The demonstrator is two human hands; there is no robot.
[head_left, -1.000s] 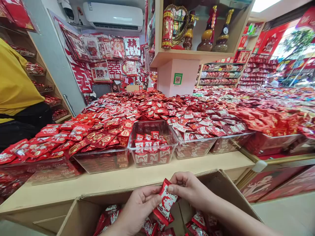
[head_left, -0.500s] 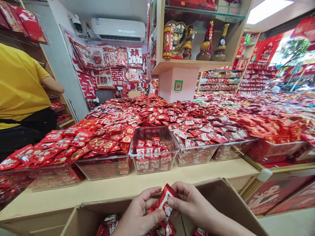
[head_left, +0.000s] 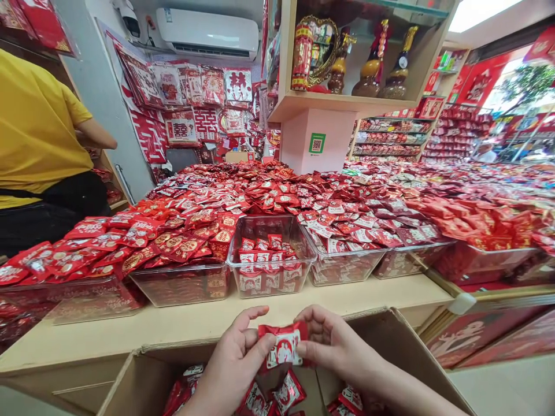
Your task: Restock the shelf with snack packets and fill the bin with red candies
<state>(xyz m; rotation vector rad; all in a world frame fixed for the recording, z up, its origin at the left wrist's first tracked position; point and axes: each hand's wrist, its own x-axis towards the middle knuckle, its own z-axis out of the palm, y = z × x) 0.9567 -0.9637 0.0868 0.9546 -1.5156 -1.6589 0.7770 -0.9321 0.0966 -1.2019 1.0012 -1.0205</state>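
Between both hands, a small red-and-white wrapped packet [head_left: 284, 348] is held level above an open cardboard box [head_left: 143, 375]. My left hand [head_left: 234, 361] grips its left end, thumb on the front and index finger stretched out. At its right end, my right hand [head_left: 332, 341] pinches it with the thumb in front and the fingers curled behind. More red-and-white packets [head_left: 288, 392] lie in the box below. Just beyond the hands, a clear plastic bin [head_left: 271, 280] on the counter is partly filled with upright packets of similar look.
Clear bins heaped with red packets [head_left: 182, 242] line the pale counter [head_left: 182, 320] on both sides. A display shelf [head_left: 347, 104] on a pillar [head_left: 299, 138] rises behind them. At the left stands a person in a yellow shirt [head_left: 39, 127], turned away.
The packet has turned from upright and slanted to level, its white printed front now facing me. Both hands stay on it. The camera view has shifted slightly.
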